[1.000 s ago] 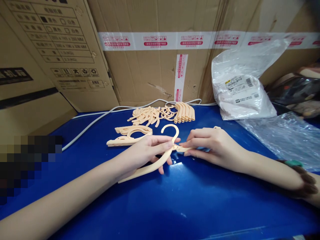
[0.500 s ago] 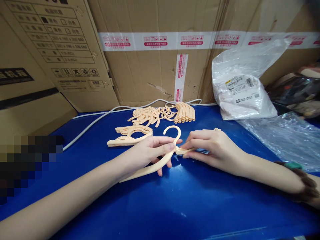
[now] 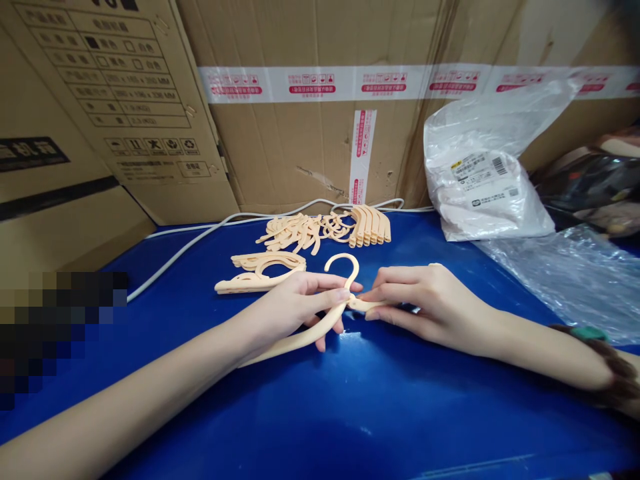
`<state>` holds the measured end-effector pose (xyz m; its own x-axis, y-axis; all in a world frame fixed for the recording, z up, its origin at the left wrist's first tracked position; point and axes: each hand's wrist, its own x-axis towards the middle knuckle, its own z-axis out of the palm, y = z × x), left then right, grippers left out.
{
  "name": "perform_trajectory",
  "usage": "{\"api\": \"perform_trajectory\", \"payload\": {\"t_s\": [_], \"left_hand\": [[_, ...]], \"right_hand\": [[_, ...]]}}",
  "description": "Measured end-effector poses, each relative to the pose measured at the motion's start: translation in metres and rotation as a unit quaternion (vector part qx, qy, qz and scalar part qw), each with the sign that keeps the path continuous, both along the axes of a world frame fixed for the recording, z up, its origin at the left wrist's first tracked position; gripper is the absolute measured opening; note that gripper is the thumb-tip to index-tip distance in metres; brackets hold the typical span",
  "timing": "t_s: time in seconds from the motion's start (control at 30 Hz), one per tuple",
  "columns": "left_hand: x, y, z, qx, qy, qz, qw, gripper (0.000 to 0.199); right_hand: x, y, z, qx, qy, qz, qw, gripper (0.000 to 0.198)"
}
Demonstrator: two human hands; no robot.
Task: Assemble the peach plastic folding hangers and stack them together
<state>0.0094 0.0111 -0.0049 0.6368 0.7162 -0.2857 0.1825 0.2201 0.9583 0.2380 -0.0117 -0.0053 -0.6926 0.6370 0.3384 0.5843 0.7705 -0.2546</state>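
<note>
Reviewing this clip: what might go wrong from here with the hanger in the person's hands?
The left hand and right hand grip the cream hanger close to its joint, so a fingertip might get pinched if the parts fold.
The right hand holds its short arm only by the fingertips, so that could slip.
The flat hanger parts appear just beyond the left hand and might get knocked.

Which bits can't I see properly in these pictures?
In the head view:
Cream plastic hook-topped hanger: the far end of its right piece is hidden in the right hand's grip.
Flat cream plastic hanger parts: partly behind the left hand's grip.
Crinkly white plastic parcel: its wrapping hides what's inside.
White printed label: its tiny print is blurred.
Tall brown cardboard box: the top edge cuts it off.
</note>
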Motion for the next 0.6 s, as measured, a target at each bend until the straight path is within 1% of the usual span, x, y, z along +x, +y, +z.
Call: {"api": "perform_trajectory", "payload": {"t_s": [0.2,0.33,0.6], "left_hand": [[0.0015,-0.0022,0.0009,0.008,0.004,0.006,1.000,0.036],[0.0020,-0.0022,0.0016,0.011,0.006,0.009,1.000,0.038],[-0.0008,0.0004,-0.0014,0.015,0.001,-0.007,1.000,0.039]], "right_hand": [[-0.0002,-0.0002,0.0006,-0.024,0.001,0.002,1.000,0.028],[0.0001,-0.0004,0.0001,-0.023,-0.002,-0.001,1.000,0.027],[-0.0002,-0.0006,0.0005,-0.043,-0.001,-0.002,0.999,0.028]]}}
